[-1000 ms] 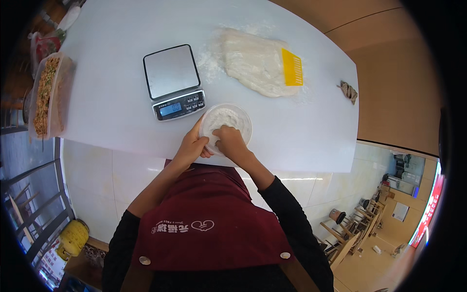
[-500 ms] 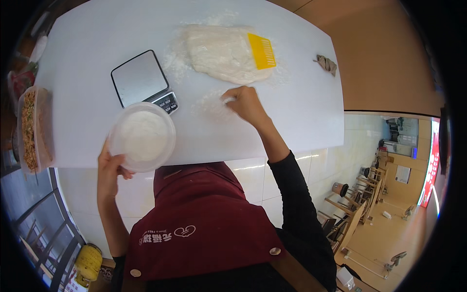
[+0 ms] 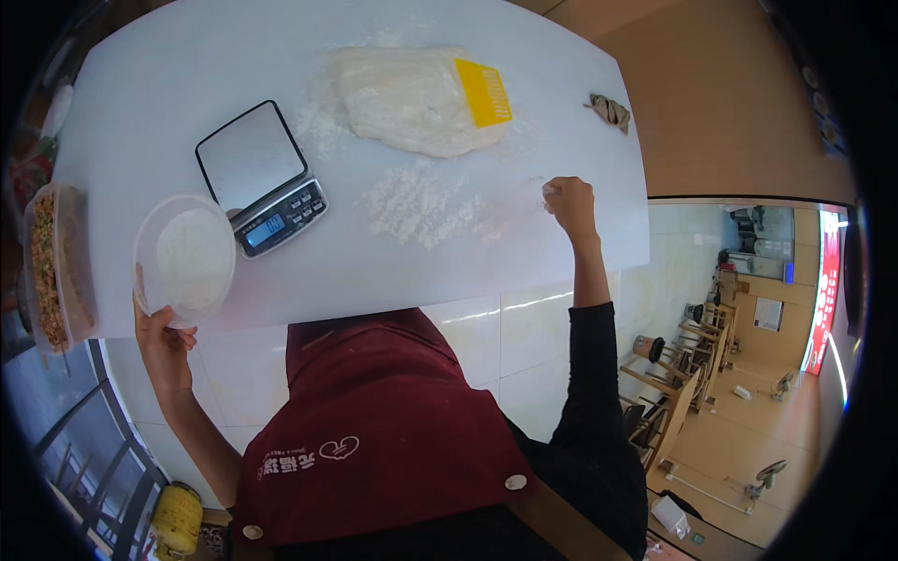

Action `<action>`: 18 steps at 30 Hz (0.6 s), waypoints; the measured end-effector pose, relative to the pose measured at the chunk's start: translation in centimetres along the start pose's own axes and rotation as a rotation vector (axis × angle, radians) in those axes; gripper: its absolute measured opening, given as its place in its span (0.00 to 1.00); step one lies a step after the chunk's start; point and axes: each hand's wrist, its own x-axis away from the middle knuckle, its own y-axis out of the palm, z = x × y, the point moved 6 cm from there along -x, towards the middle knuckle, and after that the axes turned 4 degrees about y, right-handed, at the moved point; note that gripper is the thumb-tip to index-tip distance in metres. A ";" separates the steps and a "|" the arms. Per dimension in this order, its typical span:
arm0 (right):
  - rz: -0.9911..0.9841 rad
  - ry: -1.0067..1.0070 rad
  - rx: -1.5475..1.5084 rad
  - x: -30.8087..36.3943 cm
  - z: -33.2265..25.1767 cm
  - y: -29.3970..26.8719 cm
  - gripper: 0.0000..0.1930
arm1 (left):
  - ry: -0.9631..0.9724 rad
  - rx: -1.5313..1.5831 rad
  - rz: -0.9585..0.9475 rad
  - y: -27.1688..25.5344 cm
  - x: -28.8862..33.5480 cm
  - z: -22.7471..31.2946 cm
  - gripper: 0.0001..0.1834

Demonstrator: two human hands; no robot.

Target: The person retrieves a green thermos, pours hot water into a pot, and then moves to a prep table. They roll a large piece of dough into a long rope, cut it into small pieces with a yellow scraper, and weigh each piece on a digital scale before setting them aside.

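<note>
My left hand (image 3: 166, 329) grips a round clear plastic tub (image 3: 223, 297) of white flour (image 3: 195, 262) from below its near rim, over the table's front left edge. Off to the right, my right hand (image 3: 572, 202) is closed above the table, with a little flour at its fingertips. Loose flour (image 3: 416, 206) lies scattered across the middle. Beyond it rests a large slab of dough (image 3: 398, 101), with a yellow scraper (image 3: 484, 93) on its right end. Next to the tub stands a digital scale (image 3: 253, 154), its plate bare and its display lit.
A clear container of chopped filling (image 3: 47, 266) stands at the table's left edge. A crumpled brown cloth or scrap (image 3: 610, 112) lies near the far right corner of the white table (image 3: 327, 290). Wooden chairs (image 3: 697, 365) and a yellow gas cylinder (image 3: 176, 516) are beyond the table.
My right hand has swept to the right, and a wider scatter of flour now shows in the middle. My left hand has drawn the tub leftward, uncovering the scale's display.
</note>
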 end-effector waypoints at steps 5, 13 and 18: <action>0.212 0.112 0.098 0.5 2.1 -2.4 0.09 | 0.078 0.092 -0.028 0.0 -1.5 1.4 0.36; 0.174 0.159 -0.226 1.7 -3.8 -1.0 0.09 | 0.196 0.222 0.035 4.7 -11.8 5.1 0.33; -0.135 -0.135 -0.513 3.9 -9.1 1.0 0.11 | 0.200 0.278 -0.230 13.4 -20.8 5.7 0.30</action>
